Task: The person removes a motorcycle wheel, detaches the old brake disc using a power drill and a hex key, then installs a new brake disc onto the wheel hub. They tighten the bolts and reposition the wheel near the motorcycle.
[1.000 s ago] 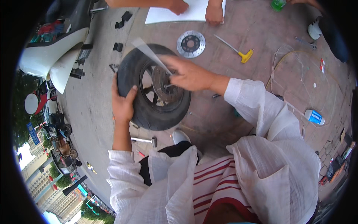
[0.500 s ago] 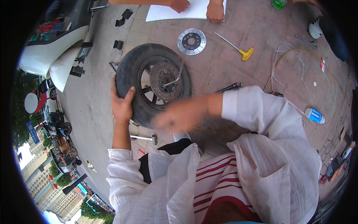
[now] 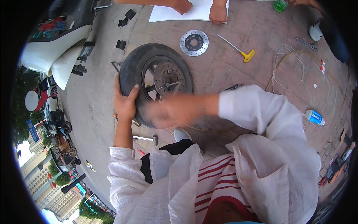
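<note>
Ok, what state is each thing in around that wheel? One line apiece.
Wheel: face toward the camera, left grip at its edge.
L-shaped key: on the wheel, seemingly unheld.
Right grip: motion-blurred, finger state unclear.
Loose brake disc: flat on the pavement.
Yellow-handled tool: lying down, unheld.
Blue-and-white bottle: on its side.
Wrench: lying unheld.

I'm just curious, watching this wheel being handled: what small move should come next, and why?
Perhaps bring the right hand to the bent metal rod: it stands at the brake disc, seemingly unheld, while the left hand grips the tyre.
</note>
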### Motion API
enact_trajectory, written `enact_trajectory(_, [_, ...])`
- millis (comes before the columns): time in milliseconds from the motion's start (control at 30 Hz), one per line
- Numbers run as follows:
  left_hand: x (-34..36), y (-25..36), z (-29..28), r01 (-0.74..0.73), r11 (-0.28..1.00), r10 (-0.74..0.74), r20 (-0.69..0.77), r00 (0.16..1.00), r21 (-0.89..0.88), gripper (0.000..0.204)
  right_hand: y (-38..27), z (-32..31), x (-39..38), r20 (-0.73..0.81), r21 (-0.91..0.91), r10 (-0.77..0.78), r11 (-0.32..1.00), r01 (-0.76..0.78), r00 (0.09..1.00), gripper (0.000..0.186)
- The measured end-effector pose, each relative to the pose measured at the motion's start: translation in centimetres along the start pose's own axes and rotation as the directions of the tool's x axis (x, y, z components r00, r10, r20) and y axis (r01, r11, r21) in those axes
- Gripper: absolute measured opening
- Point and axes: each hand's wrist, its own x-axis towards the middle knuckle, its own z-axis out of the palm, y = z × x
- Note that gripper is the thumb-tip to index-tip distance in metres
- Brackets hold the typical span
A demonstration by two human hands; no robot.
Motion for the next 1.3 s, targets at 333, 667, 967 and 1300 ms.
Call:
enact_trajectory(333, [-0.3,0.5,0.2,0.027,0.998,-0.026,0.018,0.999,-0.054,0.086,10.3,-1.8,-4.0,-0.28,0.922,0.768,0.382,-0.062,0.577,0.063])
enact_trajectory(667, [-1.9,-8.8,-4.7,0.491,0.801,-0.472,0.145,0.87,-0.342,0.078,8.0,1.3,4.4,-0.421,0.476,0.476,0.84,-0.258,0.773,0.028])
enact_trajectory(967, [-14.0,-22.8,-0.8,0.539,0.284,-0.587,0.301,0.752,-0.793,0.061,16.1,8.0,-1.1,-0.742,0.142,0.625,0.497,-0.856,0.24,0.067])
enact_trajectory(1300, [-13.8,-25.8,4.8,0.555,0.148,-0.429,0.453,0.782,-0.818,0.059,16.2,6.4,-3.9,-0.425,0.716,0.888,0.448,-0.536,0.175,0.067])
